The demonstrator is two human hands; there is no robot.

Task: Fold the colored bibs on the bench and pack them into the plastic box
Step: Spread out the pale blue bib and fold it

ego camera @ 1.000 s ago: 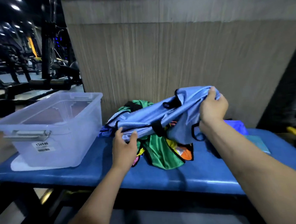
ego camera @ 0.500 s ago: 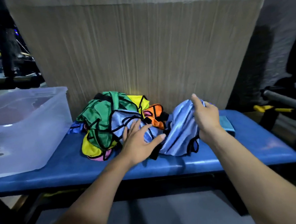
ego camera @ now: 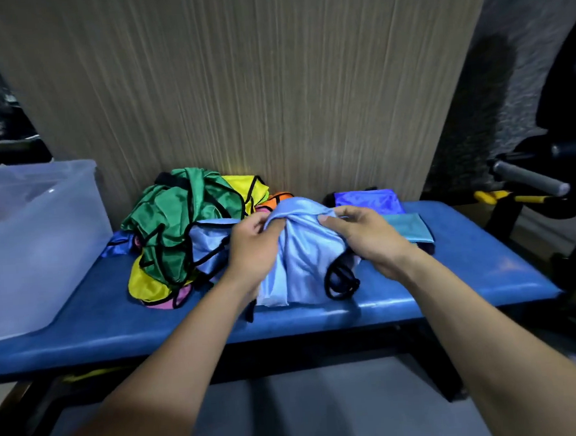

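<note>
A light blue bib (ego camera: 299, 261) with black trim lies bunched on the blue bench (ego camera: 468, 274), in front of the wooden wall. My left hand (ego camera: 251, 250) grips its top edge from the left. My right hand (ego camera: 365, 233) pinches the same bunched edge from the right. To the left sits a tangled pile of bibs (ego camera: 186, 230) in green, yellow, orange and pink. The clear plastic box (ego camera: 35, 246) stands at the bench's left end, its inside blurred.
A dark blue bib (ego camera: 366, 201) and a folded teal cloth (ego camera: 410, 230) lie on the bench behind my right hand. Gym equipment with a grey handle (ego camera: 527, 178) and yellow parts stands at the right. The wooden panel rises directly behind the bench.
The light blue bib came down from the air onto the bench. My left hand moved off the pile and took hold of the bib's top edge beside my right hand.
</note>
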